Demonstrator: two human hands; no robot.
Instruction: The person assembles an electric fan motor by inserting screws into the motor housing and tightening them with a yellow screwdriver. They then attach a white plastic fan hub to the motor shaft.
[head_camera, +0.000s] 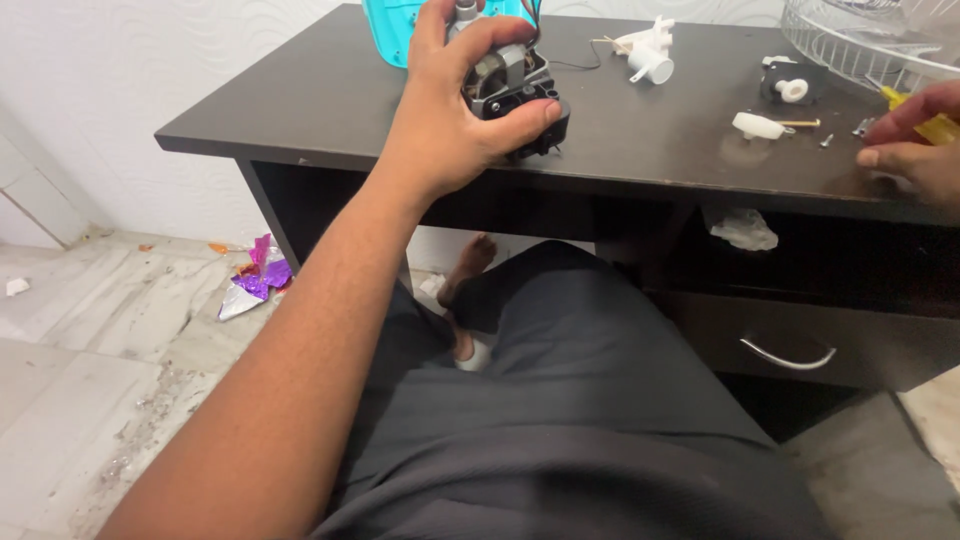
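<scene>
Fan motor (515, 85) sits in left hand's (450, 110) grip on dark desk (640, 150) above tiled floor (90, 330).

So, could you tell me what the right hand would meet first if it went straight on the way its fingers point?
Probably the small screws just left of the right hand, then the white plastic cap; depth is hard to judge.
</scene>
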